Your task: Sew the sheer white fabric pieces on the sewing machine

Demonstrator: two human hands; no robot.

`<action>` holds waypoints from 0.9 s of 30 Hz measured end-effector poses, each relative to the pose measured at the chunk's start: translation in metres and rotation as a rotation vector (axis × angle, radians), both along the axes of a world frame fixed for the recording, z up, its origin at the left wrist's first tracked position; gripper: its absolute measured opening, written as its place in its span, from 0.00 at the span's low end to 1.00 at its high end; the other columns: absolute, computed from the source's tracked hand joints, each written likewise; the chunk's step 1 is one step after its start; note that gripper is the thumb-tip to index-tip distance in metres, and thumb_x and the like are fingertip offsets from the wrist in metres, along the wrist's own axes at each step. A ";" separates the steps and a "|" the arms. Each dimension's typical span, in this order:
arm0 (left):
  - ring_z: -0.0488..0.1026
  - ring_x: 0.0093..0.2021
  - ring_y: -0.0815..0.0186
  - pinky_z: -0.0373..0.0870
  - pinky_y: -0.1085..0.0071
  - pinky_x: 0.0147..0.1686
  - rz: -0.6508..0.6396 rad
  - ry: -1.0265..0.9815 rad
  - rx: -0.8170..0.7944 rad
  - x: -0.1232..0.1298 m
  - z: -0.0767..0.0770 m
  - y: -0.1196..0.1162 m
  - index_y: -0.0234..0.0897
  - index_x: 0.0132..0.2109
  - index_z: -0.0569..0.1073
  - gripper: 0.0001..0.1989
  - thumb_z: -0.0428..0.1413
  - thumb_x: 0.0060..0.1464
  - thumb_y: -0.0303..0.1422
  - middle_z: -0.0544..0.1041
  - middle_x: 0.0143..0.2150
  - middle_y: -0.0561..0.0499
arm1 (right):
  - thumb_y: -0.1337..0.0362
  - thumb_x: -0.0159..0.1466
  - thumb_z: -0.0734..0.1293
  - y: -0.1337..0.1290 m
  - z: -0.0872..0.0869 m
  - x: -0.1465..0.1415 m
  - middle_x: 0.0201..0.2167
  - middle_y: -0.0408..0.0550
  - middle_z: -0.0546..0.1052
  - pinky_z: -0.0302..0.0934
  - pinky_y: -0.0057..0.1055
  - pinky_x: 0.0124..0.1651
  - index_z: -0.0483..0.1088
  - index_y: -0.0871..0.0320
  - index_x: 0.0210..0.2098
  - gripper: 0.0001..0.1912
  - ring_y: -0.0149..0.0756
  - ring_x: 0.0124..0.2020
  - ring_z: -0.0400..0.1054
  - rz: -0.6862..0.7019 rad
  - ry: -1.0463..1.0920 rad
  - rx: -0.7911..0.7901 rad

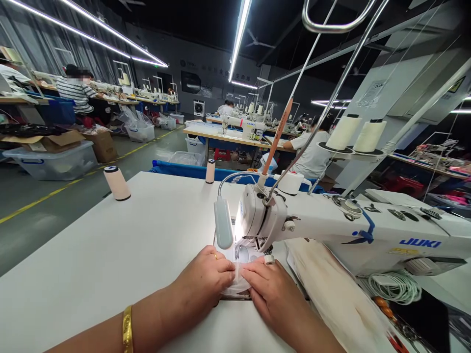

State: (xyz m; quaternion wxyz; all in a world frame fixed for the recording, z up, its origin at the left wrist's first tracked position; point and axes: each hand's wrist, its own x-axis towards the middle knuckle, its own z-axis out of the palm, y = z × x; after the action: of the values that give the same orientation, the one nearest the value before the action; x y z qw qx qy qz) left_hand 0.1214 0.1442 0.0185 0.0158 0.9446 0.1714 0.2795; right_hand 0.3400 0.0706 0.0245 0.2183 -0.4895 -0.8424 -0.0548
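A small piece of thin white fabric (237,285) lies under the needle area of a white JUKI sewing machine (305,215). My left hand (206,275), with a ring on one finger, has its fingers curled and pinched on the fabric's left side. From the right, my right hand (274,289) holds the fabric, its fingertips pressed together beside the presser foot. Both hands rest low on the table, close to each other. A small lamp (223,223) lights the spot, and the needle itself is hard to make out.
On the white tabletop (110,255) stand two pale thread cones, one at the left edge (117,183) and one at the back (210,171). Cream cloth (331,289), a coiled cord (395,288) and scissors lie at right. Other people sit at machines beyond.
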 end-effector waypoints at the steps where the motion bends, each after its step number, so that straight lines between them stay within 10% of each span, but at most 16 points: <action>1: 0.72 0.34 0.63 0.57 0.65 0.35 -0.003 -0.026 0.000 0.000 -0.002 0.001 0.39 0.36 0.71 0.21 0.53 0.32 0.16 0.81 0.40 0.54 | 0.75 0.65 0.62 0.001 -0.001 0.000 0.41 0.46 0.78 0.63 0.35 0.40 0.73 0.51 0.47 0.17 0.39 0.38 0.68 -0.004 -0.002 0.007; 13: 0.71 0.38 0.63 0.67 0.69 0.39 0.110 -0.051 -0.575 0.008 0.020 0.007 0.40 0.42 0.76 0.17 0.48 0.51 0.20 0.75 0.38 0.52 | 0.70 0.71 0.59 0.018 -0.011 -0.005 0.38 0.44 0.79 0.65 0.36 0.44 0.71 0.52 0.47 0.12 0.40 0.40 0.69 -0.035 0.307 0.153; 27: 0.71 0.33 0.68 0.66 0.74 0.33 0.192 -0.100 -0.593 0.016 0.022 0.009 0.39 0.32 0.76 0.10 0.50 0.55 0.26 0.73 0.33 0.54 | 0.67 0.73 0.58 0.018 -0.005 -0.012 0.34 0.45 0.76 0.62 0.31 0.36 0.72 0.53 0.39 0.11 0.38 0.38 0.68 -0.097 0.356 0.230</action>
State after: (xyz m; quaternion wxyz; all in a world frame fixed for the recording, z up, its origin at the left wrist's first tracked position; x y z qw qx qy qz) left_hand 0.1372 0.1532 0.0406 0.2726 0.8634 0.3326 0.2638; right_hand 0.3282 0.0885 0.0197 0.4150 -0.5035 -0.7542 -0.0737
